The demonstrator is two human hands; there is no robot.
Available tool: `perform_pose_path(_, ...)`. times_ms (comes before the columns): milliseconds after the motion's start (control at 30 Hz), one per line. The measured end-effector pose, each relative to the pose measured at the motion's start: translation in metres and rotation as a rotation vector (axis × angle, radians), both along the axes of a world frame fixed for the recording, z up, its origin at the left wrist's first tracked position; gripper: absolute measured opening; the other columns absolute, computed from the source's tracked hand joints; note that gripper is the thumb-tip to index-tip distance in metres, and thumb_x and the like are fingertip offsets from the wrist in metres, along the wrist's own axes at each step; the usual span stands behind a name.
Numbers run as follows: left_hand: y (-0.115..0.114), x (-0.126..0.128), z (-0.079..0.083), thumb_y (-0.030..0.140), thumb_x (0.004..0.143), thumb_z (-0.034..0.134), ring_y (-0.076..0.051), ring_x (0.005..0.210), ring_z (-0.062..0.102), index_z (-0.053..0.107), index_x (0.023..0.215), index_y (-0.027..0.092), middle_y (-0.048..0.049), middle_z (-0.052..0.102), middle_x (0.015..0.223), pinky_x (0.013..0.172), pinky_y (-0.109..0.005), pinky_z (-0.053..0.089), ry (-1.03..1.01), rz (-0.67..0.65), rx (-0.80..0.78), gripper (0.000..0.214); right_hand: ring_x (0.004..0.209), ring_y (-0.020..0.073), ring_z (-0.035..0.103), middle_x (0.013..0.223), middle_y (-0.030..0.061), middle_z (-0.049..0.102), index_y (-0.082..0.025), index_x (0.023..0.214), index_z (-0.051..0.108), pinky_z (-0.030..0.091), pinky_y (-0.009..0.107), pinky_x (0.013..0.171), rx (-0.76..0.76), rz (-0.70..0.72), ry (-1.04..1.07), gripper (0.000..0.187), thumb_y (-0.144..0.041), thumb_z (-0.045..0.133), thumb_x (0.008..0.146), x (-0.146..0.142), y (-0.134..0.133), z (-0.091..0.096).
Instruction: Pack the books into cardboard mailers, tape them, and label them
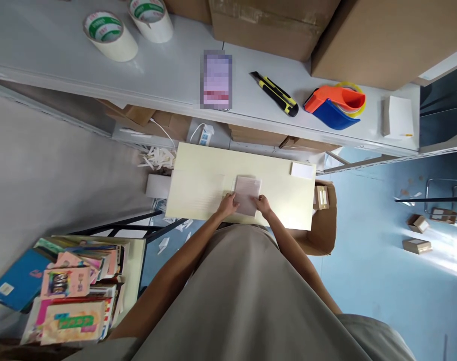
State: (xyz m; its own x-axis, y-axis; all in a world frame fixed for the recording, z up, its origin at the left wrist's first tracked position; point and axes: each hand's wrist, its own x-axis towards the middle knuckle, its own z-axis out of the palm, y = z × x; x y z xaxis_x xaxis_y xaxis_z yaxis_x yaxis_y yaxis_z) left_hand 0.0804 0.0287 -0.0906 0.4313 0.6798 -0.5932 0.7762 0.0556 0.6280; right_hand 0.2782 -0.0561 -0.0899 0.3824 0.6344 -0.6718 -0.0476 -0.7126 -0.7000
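Observation:
A small pale pinkish flat packet (247,192) lies on a cream-coloured low table (202,175) in front of me. My left hand (227,205) grips the packet's near left edge, fingers closed on it. My right hand (263,203) pinches its near right edge. A small white card (302,170) lies at the table's far right corner.
On the white shelf (168,75) above stand two tape rolls (110,35), a yellow-black utility knife (274,93), an orange-blue tape dispenser (334,106), a white box (398,117) and brown cartons (386,35). Stacked colourful books (72,296) sit at lower left. Small boxes (417,245) lie on the blue floor.

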Motion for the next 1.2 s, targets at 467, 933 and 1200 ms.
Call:
perform_pose_path(467,0.037,-0.007,0.079,0.066,0.081,0.094,-0.037,0.158,0.056,0.058,0.16,0.026,-0.0195,0.059,0.168,0.126,-0.051,0.051,-0.665,0.524,-0.192,0.096,0.096,0.0271,0.075,0.108,0.0071,0.084,-0.023,0.118,0.075,0.062,0.038,0.083,0.433,0.042,0.217,0.058,-0.067,0.089,0.083,0.044,0.008,0.141)
perform_pose_path(933,0.02,0.04,0.185,0.071,0.067,0.099,-0.035,0.114,0.081,0.079,0.122,0.016,-0.0134,0.086,0.118,0.104,-0.046,0.063,-0.731,0.383,-0.443,0.08,0.118,0.0347,0.079,0.127,0.0106,0.086,-0.025,0.131,0.078,0.066,0.047,0.098,0.445,-0.015,0.37,0.07,-0.071,0.093,0.081,0.064,-0.006,0.183)
perform_pose_path(1200,0.01,0.058,0.172,0.055,0.1,0.071,-0.033,0.117,0.078,0.076,0.133,0.017,-0.0116,0.085,0.124,0.104,-0.042,0.061,-0.48,0.222,0.013,0.05,0.152,0.039,0.06,0.161,0.0185,0.067,-0.021,0.141,0.072,0.055,0.051,0.121,0.432,-0.199,0.016,0.087,-0.078,0.088,0.077,0.034,0.001,0.168)
